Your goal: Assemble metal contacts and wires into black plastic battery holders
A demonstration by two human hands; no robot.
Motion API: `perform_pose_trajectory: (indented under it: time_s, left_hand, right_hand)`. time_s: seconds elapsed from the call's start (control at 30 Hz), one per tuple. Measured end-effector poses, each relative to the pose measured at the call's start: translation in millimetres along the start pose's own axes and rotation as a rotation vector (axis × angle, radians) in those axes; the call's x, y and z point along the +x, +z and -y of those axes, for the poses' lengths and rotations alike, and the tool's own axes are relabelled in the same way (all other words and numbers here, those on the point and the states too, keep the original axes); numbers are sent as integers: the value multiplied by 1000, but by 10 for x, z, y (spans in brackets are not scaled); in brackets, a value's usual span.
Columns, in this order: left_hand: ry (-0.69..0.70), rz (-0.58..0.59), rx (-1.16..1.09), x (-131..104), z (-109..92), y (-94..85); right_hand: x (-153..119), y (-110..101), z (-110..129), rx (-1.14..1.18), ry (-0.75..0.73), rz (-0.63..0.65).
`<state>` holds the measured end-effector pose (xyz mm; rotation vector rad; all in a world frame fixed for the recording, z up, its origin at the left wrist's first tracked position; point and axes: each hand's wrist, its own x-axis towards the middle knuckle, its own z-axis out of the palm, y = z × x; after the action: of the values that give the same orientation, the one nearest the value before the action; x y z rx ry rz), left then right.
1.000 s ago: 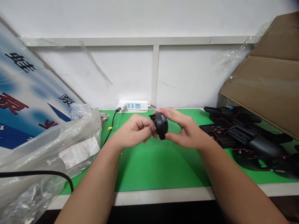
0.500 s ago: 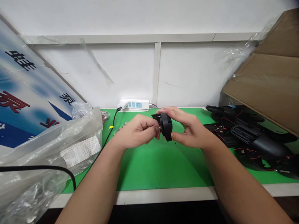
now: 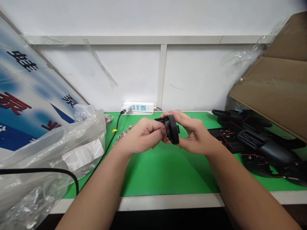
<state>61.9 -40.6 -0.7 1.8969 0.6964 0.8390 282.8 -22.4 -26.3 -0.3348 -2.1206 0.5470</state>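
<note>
Above the green mat [image 3: 168, 175], my right hand [image 3: 193, 132] grips a round black plastic part [image 3: 173, 129] between thumb and fingers. The part stands tilted on edge, with a flat tab pointing left and a small lug on its right side. My left hand [image 3: 147, 135] is closed, its fingertips pressed together against the part's left face. Whatever those fingertips pinch is hidden behind them. Behind my left wrist lies a pile of small shiny metal pieces [image 3: 124, 133].
Black plastic housings with red wires [image 3: 268, 145] lie at the right, below a cardboard box [image 3: 275, 76]. A white power strip [image 3: 143, 107] with a black cable [image 3: 110, 142] sits against the wall. Plastic bags [image 3: 48, 153] cover the left side.
The black part has turned in my right hand, showing more of its outer side and its lug. My left fingertips have pushed further into its left face.
</note>
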Motion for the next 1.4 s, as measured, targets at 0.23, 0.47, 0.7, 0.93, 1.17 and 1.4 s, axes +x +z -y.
perform_pose_trajectory:
  time_s: [0.23,0.47,0.7,0.93,1.17,1.4]
  left_hand:
    - [-8,-7,-29,-8,24,5]
    - [-64,15,-61,-22,-5,-24]
    - [-193,52,56,-33,-81,-139]
    - [-308,92,-11,-34,-94,-238]
    - [-350,141,-54,-72,-36,-293]
    - [-397,53,-72,-27,36,-247]
  right_hand:
    - [-27,52,-15,-12,-28,-46]
    - [-31,62,25,18,3,-42]
    - [-31,87,-21,22,-60,-55]
    - [-18,109,-18,66,-19,-61]
    - [-42,205,48,142,52,-74]
    - [-54,272,-58,193,64,-103]
